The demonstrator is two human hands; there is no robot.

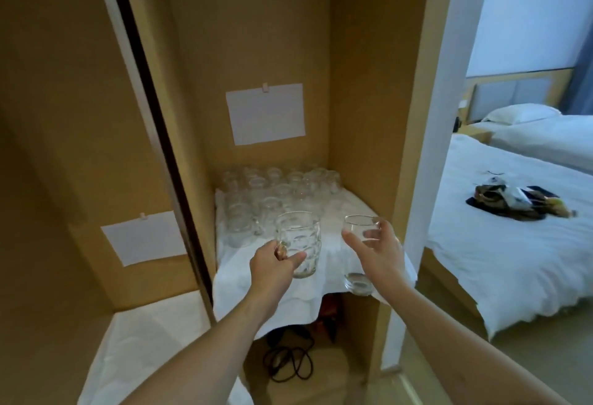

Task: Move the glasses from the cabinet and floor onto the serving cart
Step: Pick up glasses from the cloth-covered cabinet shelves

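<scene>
Both hands are up in front of the cabinet shelf [365, 208], each w/ 1 glass. Left hand [276, 263] has its fingers curled thru the handle of a dimpled mug [300, 242], thumb pressed on the side, mug upright and lifted off the cloth. Right hand [380, 252] is wrapped around a plain tumbler [359, 228] near its rim, fingers on the far side, thumb on the near side; looks held tilted a bit toward the left hand.

Just behind both hands sits the rest of the glasses [272, 199], a tight bunch on the white cloth [244, 279] at the back of the shelf. Below the right wrist there's 1 more glass [357, 284] at the cloth's front edge. Under the left forearm, a black cable [288, 364] on the floor. Well off to the right of the right hand, a bed [513, 244] w/ some stuff on it.
</scene>
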